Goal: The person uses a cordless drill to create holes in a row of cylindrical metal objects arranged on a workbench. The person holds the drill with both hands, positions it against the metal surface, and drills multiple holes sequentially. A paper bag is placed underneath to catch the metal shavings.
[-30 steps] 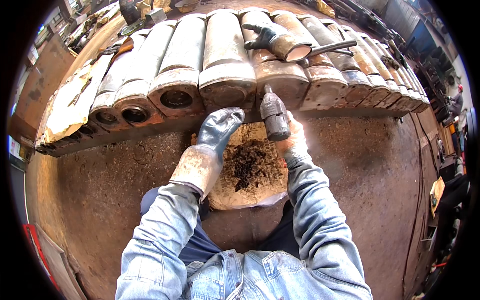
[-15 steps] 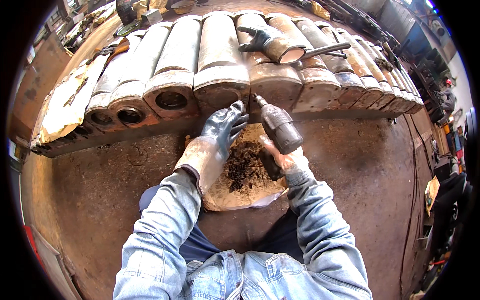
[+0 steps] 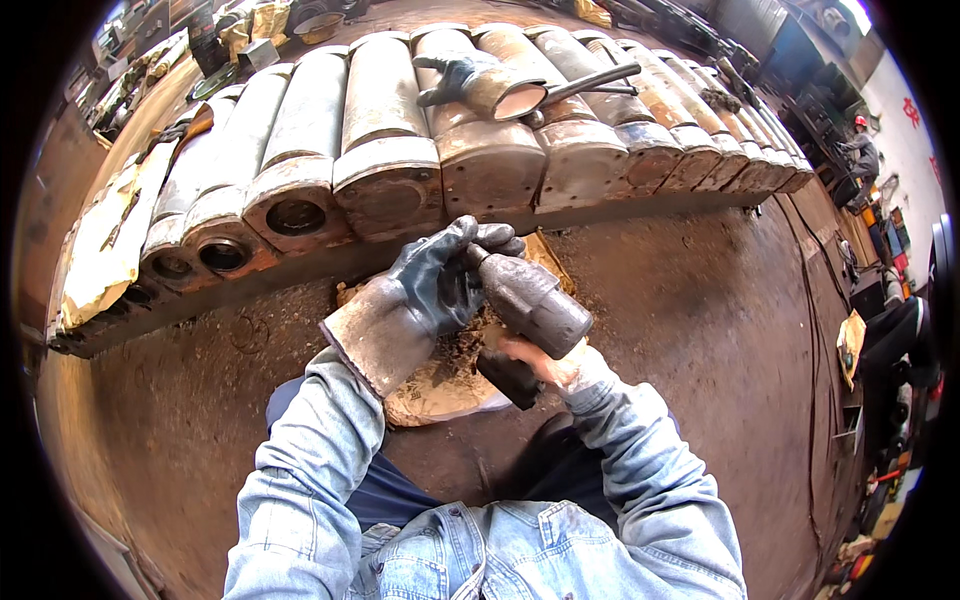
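Dark grey casing encloses the power tool point(image 3: 537, 310), positioned between both hands above the soiled tan sheet point(image 3: 440, 402). Right hand point(image 3: 548, 362): grip clamped on the handle. Left hand point(image 3: 432, 280), in a coated glove: fingers curl at the tool's nose; whether they clamp it cannot be told. Judged handling: rigid, fairly heavy, possibly slippery where grimy. Hold by the handle; steady the body, clear of the nose. Ahead, the row of metal cylinders point(image 3: 383, 100) presents a hard front edge; room for movement lies rightward, over the floor point(image 3: 690, 330).
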`<state>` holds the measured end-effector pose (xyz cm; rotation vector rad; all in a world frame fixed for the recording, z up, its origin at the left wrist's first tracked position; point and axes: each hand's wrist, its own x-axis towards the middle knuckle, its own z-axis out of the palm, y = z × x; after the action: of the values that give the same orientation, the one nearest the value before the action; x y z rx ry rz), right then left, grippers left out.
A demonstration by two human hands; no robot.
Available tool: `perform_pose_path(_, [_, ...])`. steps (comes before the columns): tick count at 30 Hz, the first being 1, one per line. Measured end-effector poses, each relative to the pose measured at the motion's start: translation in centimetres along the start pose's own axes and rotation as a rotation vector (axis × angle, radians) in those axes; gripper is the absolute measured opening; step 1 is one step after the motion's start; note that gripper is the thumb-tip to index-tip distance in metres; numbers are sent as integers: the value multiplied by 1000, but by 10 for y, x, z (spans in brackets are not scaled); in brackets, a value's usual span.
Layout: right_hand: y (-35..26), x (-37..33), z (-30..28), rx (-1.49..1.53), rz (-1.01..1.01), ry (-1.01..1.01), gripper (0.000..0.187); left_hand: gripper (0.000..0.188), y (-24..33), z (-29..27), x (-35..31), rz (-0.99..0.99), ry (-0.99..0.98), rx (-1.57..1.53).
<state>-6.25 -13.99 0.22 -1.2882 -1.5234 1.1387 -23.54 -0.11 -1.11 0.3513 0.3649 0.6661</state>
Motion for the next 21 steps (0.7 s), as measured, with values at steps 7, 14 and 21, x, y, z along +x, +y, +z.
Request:
perform_pose_path(7, [12,-8,-8,106,-95,14,67,42,-10,7,3,72,-259,12])
perform_pose_path(14, [16,-6,-7,268,60,-28,70,43,-7,15,2,218,-308,143])
perform_pose_path(21, [19,15,0,110,-464,63,66,44,-11,-7,13,421,-151,233])
